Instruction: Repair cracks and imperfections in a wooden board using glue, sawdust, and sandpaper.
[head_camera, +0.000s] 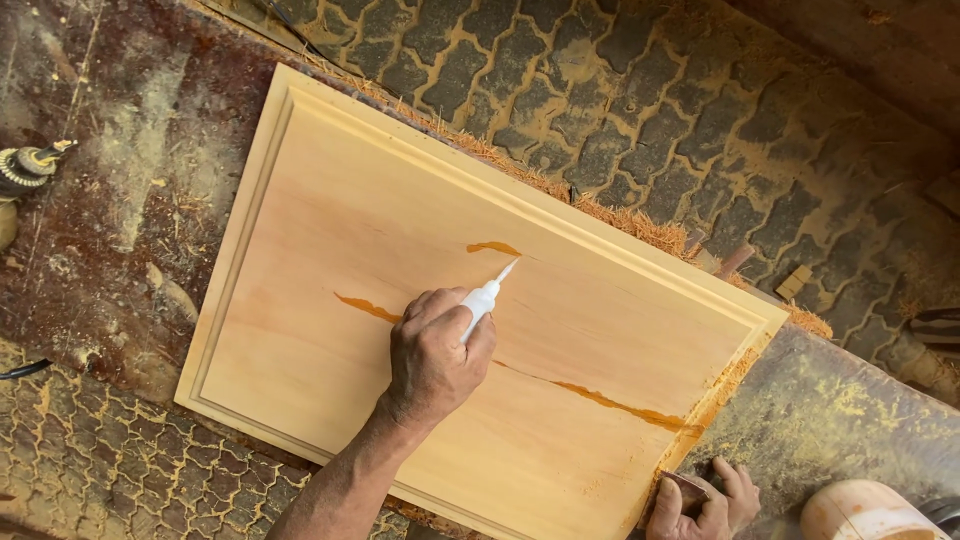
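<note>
A pale wooden panel (330, 200) with a moulded border lies on a rusty metal table (110, 200). Orange-brown glue streaks run along a crack across its face: a short one (493, 247), one (366, 307) left of my hand, and a long one (620, 405) toward the right edge. My left hand (432, 362) grips a small white glue bottle (480, 305), its nozzle tip just below the short streak. My right hand (705, 502) rests at the panel's lower right corner, closed on a dark brown block (690, 488).
A power tool's chuck (25, 168) pokes in at the left edge, with a black cable (25, 368) below it. Sawdust covers the paving-stone floor (620, 90). A round pale container (860, 512) sits at the bottom right. A small wood offcut (795, 282) lies on the paving.
</note>
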